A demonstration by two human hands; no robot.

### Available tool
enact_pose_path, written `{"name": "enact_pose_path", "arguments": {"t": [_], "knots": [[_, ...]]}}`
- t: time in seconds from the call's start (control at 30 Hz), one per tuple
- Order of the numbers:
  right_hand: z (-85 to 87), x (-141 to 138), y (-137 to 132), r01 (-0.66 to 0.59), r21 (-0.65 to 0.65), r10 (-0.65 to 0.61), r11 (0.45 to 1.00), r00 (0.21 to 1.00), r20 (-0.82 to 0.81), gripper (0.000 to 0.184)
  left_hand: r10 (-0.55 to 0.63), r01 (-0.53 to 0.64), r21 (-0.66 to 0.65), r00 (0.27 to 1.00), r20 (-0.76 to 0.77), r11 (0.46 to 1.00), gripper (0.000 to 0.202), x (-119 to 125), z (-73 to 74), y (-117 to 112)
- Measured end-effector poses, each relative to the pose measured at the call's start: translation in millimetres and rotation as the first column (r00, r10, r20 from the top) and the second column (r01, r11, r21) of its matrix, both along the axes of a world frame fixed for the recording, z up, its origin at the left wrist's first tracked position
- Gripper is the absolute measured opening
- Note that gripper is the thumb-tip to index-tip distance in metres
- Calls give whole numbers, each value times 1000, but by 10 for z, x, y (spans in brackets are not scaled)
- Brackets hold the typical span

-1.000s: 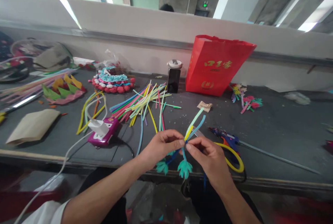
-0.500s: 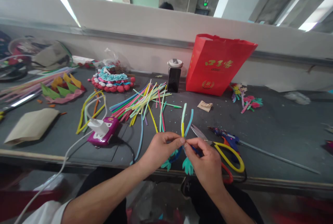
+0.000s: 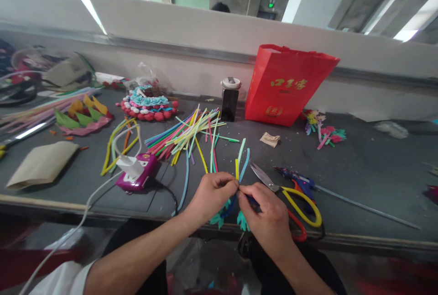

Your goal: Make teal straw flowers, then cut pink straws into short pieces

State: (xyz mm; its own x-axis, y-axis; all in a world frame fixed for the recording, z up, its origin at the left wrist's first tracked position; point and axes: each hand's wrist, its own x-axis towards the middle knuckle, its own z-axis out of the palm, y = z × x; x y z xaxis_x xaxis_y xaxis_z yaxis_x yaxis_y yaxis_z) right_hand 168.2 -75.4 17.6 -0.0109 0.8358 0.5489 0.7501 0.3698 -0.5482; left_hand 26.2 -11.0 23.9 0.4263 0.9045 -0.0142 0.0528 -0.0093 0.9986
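Observation:
My left hand [image 3: 217, 194] and my right hand [image 3: 265, 208] meet over the front of the table, fingertips pinched together on a small bunch of pipe cleaners. A yellow pipe cleaner [image 3: 237, 168], a pale green one [image 3: 242, 150] and a blue one [image 3: 245, 165] stick up above the fingers. Below the hands hang teal fringed tufts [image 3: 216, 219] beside a dark blue strand. The exact pinch point is hidden by the fingers. Just right of my right hand lie scissors [image 3: 303, 203] with yellow and red handles, and a blue glue gun [image 3: 301, 184] with a long glue stick.
A pile of coloured pipe cleaners [image 3: 191, 133] lies beyond my left hand. Left of it are a purple power socket [image 3: 138, 174] with a white plug, and a folded beige paper [image 3: 43, 162]. A red bag [image 3: 289, 87] and a dark bottle [image 3: 230, 103] stand at the back.
Both hands have shifted slightly left with the pipe cleaners. The upright ends have moved left and a little down; the pinch is kept.

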Motion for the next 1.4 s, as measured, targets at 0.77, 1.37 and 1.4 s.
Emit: {"name": "enact_pose_path", "arguments": {"t": [0.77,1.37,1.4], "knots": [[-4,119,104,-170,-305,-138,937,622,-771,16,-56,149,-409,971,232,900,21,40,53,-38],[-74,61,88,-108,-239,-115,965,645,-755,17,-82,176,-354,961,265,919,14,22,58,-28],[-69,77,94,-161,-226,-79,961,622,-779,16,-84,210,-392,945,315,896,13,15,65,-23]]}}
